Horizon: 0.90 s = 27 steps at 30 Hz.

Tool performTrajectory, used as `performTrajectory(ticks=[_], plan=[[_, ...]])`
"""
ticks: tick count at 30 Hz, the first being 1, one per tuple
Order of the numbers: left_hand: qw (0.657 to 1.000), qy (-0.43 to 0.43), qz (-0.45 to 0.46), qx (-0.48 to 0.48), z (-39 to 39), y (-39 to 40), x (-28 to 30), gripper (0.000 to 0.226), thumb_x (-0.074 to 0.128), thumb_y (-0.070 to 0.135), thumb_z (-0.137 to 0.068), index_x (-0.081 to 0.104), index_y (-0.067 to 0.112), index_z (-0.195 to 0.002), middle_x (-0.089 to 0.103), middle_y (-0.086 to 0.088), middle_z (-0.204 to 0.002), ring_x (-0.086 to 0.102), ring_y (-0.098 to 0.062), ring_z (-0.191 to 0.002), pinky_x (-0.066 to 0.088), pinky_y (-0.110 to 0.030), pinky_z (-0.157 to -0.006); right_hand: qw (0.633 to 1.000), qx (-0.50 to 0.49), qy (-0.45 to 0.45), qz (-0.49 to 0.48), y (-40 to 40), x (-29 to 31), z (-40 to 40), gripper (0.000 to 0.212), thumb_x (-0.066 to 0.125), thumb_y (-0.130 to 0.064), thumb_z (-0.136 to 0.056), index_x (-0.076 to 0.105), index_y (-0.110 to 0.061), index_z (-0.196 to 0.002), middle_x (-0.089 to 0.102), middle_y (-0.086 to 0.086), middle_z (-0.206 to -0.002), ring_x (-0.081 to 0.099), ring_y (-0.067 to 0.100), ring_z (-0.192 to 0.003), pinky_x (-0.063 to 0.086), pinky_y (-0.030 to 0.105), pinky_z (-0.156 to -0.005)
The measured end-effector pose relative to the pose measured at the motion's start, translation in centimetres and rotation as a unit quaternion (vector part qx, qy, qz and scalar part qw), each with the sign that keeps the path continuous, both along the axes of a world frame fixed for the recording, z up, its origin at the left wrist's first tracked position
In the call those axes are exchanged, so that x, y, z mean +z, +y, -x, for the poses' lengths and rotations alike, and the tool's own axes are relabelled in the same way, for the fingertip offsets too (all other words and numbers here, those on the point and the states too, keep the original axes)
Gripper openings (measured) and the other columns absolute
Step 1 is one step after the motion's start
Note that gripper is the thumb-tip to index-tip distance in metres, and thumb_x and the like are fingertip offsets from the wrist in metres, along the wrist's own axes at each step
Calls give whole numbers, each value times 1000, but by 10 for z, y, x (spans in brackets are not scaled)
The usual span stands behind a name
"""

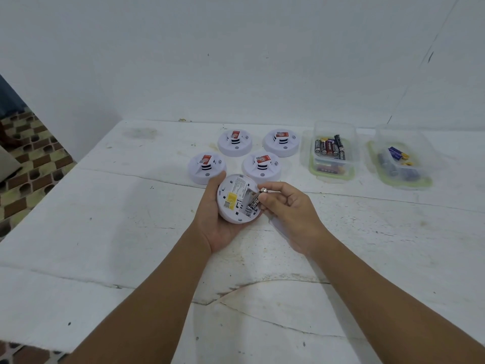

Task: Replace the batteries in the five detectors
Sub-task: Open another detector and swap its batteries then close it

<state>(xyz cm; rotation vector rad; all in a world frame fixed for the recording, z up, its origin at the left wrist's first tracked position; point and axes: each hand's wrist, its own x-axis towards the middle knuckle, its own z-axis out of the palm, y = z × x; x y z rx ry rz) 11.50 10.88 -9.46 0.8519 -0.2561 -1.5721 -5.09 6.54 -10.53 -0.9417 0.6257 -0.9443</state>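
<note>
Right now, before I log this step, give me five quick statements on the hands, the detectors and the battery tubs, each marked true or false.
1. The left hand holds a detector back side up. True.
2. The right hand is empty. False: it pinches a battery at the detector's back.
3. Four detectors lie on the table. True.
4. Both tubs stand left of the detectors. False: the near tub and the far tub stand to their right.
5. The near tub holds batteries. True.

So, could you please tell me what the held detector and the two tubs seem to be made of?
Detector: likely moulded plastic, matte white, with printed stickers on its back. Tubs: probably clear plastic, since the batteries show through the walls; greenish rims.
</note>
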Motion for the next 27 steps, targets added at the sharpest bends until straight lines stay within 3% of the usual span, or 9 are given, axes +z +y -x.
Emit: performTrajectory(ticks=[4,8,11,15,27], plan=[[1000,-2,-1,-1,1,0,2,61,46,55,-104,85,9,-96,76,-19,-107,76,-30,-91,52,-49,-99,1000,2,7,22,3,2,-1,23,79,-9,-77,77,-10,-100,75,15,-84,73,21,-84,60,41,-94],[1000,2,2,-1,1,1,3,58,48,53,-104,84,8,-97,76,-18,-107,76,-31,-92,53,-49,-96,999,1,22,50,4,1,-2,23,82,-12,-76,78,-13,-99,76,14,-81,73,25,-87,50,59,-105],[1000,4,7,-2,1,2,4,58,48,52,-105,84,8,-96,76,-18,-105,76,-30,-90,53,-48,-96,998,-1,30,61,3,-3,-2,34,93,-28,-69,81,-15,-99,75,14,-82,69,32,-93,44,71,-107],[1000,-2,13,-2,2,2,5,59,45,52,-106,84,9,-96,77,-17,-104,77,-29,-89,60,-46,-87,998,-6,41,57,2,-6,-5,56,102,-43,-56,81,-12,-98,75,17,-87,68,37,-96,45,73,-105],[1000,-9,3,-1,-1,1,1,54,51,53,-103,82,9,-104,74,-19,-114,72,-32,-101,51,-51,-103,996,-18,50,70,-1,-11,-6,51,102,-42,-58,77,-13,-92,75,18,-94,68,36,-96,47,73,-103]])
